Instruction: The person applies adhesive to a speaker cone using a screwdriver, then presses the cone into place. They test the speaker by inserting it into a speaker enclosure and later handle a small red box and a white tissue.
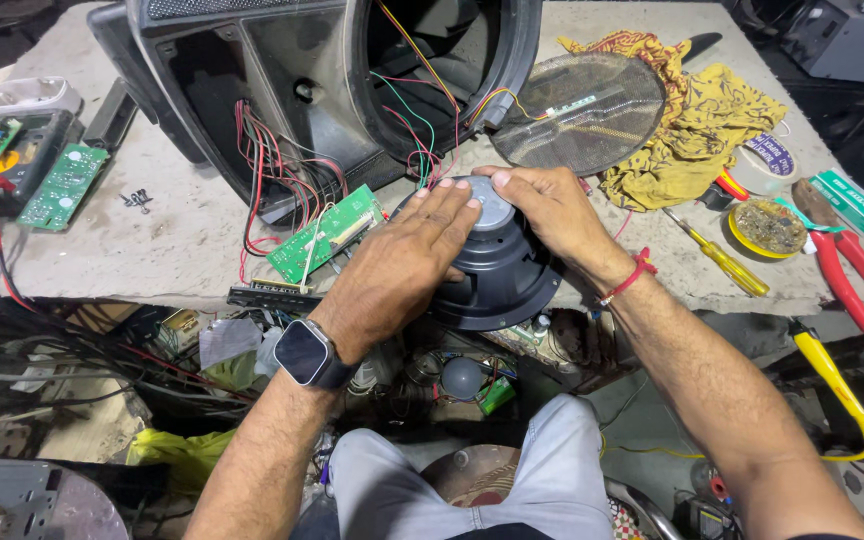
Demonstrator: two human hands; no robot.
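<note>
On the bench edge: the speaker driver [497, 265] lies magnet-up, half over the front lip, just before the open black speaker cabinet [332, 90].
My left hand [397, 270]: palm down on the driver's black cone back, fingers spread flat toward the silver magnet cap; it presses, not wrapped around anything. A smartwatch [307, 355] sits on that wrist.
My right hand [552, 215]: laid over the far side of the magnet, fingers curled onto its top, meeting the left fingertips; a red thread band [632, 275] is at the wrist.
Wiring: red, green and yellow leads [422, 130] run from the cabinet opening down toward the driver; I cannot tell whether they are attached to its terminals.
Nearby: a green circuit board [327, 235] just left of the driver, a round mesh grille [582, 110] behind it on a yellow cloth [702, 125], a yellow screwdriver [722, 255] and red pliers [862, 275] to the right.
Step in hand, as I judge it: steadying and handling the loose driver, out of its cabinet.
Next move calls for: a firm two-sided grip on the frame rim rather than the cone, slack kept in the leads, and care that the overhanging driver does not tip off the bench.
</note>
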